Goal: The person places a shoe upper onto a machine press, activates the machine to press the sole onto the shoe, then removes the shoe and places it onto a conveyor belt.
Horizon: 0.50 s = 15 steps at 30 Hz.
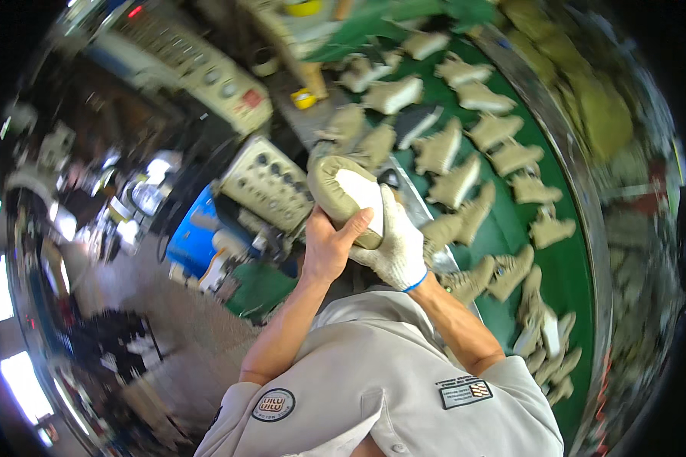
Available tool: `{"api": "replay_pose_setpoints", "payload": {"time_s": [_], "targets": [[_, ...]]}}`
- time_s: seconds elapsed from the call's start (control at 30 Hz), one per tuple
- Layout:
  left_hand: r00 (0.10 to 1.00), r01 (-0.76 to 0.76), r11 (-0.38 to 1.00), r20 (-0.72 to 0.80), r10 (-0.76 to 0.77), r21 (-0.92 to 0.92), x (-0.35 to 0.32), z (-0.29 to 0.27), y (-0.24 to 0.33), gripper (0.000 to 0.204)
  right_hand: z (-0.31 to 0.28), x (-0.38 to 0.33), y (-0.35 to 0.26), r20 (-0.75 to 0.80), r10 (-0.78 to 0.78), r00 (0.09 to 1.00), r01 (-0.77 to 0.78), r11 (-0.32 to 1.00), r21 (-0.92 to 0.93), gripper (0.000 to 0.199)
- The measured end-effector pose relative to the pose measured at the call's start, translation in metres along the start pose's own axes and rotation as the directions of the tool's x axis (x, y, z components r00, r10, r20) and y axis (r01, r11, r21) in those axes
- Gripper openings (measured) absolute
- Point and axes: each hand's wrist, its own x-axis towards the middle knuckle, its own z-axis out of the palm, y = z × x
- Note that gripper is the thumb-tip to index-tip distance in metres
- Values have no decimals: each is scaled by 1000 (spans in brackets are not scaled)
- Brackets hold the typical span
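Note:
A tan boot upper (332, 181) is held up in front of me with its white underside turned toward me. Its gathered edge curves round the white insole. My bare left hand (329, 245) grips the near left end, with the thumb pressed on the white underside. On the right side, my right hand (401, 245), in a white knit glove with a blue cuff edge, is wrapped round the upper. Parts of its fingers are hidden behind the upper.
A green conveyor belt (503, 270) curves along the right, carrying several tan boots (453, 183). Panels with knobs (263, 183) belong to a machine at the left. Below them is a blue container (193, 236). A yellow roll (303, 99) sits at the back.

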Motion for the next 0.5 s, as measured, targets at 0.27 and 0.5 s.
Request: {"api": "replay_pose_setpoints", "payload": {"time_s": [0.27, 0.5], "targets": [[913, 47, 993, 399, -86, 106, 36, 151, -63, 43, -83, -67, 103, -310, 304, 901, -341, 937, -75, 121], [771, 106, 843, 491, -405, 528, 44, 180, -113, 66, -225, -189, 252, -277, 727, 628, -649, 686, 330, 87]]}}
